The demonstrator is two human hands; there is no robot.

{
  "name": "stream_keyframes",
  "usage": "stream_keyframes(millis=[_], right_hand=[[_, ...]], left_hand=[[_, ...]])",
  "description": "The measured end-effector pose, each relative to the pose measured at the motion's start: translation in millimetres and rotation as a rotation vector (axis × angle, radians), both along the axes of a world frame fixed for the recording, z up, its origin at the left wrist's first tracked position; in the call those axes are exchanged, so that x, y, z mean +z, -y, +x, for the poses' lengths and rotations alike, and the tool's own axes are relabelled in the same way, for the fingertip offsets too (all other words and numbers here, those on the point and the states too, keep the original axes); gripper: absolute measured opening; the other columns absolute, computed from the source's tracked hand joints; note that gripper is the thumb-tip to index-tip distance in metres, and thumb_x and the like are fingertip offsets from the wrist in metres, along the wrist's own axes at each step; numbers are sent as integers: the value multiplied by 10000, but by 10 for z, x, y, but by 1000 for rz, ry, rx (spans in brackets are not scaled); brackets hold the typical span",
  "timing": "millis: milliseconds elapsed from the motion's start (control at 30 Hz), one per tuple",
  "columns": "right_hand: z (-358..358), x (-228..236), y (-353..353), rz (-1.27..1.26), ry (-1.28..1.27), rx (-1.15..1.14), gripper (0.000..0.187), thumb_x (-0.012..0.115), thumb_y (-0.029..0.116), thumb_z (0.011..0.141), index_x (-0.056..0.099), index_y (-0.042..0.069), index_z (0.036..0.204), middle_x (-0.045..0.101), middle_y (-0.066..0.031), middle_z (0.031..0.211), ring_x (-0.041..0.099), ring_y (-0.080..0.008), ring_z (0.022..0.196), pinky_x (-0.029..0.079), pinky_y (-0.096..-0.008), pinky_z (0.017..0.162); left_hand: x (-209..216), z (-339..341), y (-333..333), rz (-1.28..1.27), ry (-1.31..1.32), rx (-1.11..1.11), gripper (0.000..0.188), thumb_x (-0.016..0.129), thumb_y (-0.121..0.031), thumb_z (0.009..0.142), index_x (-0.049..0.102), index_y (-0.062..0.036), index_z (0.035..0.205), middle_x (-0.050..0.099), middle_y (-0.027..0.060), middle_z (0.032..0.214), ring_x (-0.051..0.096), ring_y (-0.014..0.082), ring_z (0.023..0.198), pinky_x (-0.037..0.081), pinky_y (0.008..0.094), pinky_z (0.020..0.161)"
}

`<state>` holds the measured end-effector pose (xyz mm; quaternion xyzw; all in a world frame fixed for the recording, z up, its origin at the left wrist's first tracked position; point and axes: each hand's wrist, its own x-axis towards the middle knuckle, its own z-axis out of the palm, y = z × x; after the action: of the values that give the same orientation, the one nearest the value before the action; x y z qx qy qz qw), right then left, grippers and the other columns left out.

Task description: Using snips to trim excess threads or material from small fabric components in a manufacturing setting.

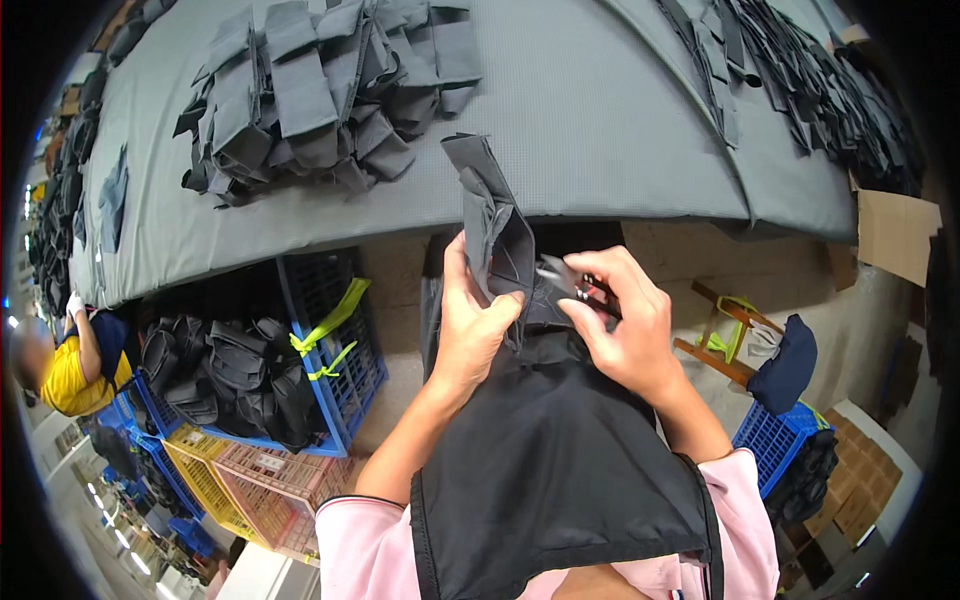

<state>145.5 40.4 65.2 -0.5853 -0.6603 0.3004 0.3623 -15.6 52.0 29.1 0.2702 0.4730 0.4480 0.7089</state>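
In front of my black apron, my left hand (472, 318) grips a dark grey sewn fabric piece (488, 215), its thumb pressed on the lower part. The piece stands upright, folded, with its top end near the table edge. Fine loose threads show along its lower right side. My right hand (628, 318) is closed around small thread snips (560, 277); the metal blades point left at the threads and are a little blurred. The blade tips are close beside the fabric, but I cannot tell whether they touch it.
A grey cloth-covered table (600, 130) carries a heap of grey fabric pieces (310, 90) and a pile of dark strips (820, 90). Left, a blue crate (335, 400) holds black bags (240, 365). A wooden stool (715, 335) stands right. A person in yellow (85, 365) is far left.
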Motion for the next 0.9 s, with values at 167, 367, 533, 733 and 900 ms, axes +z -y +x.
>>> stream_keyframes(millis=[167, 367, 533, 733, 900], right_hand=[[11, 88, 53, 123, 342, 109, 307, 720, 74, 674, 614, 49, 960, 613, -73, 821, 585, -237, 632, 460, -299, 560], [-35, 62, 27, 123, 440, 153, 326, 713, 91, 679, 602, 56, 984, 609, -58, 810, 586, -212, 626, 461, -300, 556], [-66, 32, 25, 125, 460, 149, 315, 707, 78, 683, 599, 43, 977, 619, -53, 806, 590, -203, 623, 456, -292, 546], [-80, -9, 38, 181, 497, 160, 283, 704, 65, 688, 606, 28, 951, 644, -55, 806, 611, -193, 638, 450, -289, 537], [-29, -32, 67, 44, 281, 100, 256, 704, 69, 708, 611, 25, 943, 648, -75, 786, 620, -209, 641, 473, -293, 568]], left_hand=[[7, 58, -39, 116, -83, 49, 723, 542, 47, 720, 199, 27, 1356, 368, 135, 1266, 393, 184, 1168, 350, 298, 989], [22, 92, -52, 209, -247, 52, 713, 538, 46, 724, 203, 27, 1353, 373, 137, 1261, 398, 181, 1160, 337, 290, 993], [55, 108, -55, 177, -256, 46, 700, 533, 43, 726, 208, 32, 1346, 382, 141, 1253, 391, 186, 1164, 325, 296, 999], [6, 112, -38, 173, -286, 48, 698, 538, 44, 725, 210, 32, 1341, 379, 148, 1254, 387, 196, 1167, 311, 302, 1009], [5, 124, -19, 148, -264, 56, 692, 538, 46, 729, 210, 27, 1338, 386, 145, 1241, 405, 186, 1136, 338, 291, 981]])
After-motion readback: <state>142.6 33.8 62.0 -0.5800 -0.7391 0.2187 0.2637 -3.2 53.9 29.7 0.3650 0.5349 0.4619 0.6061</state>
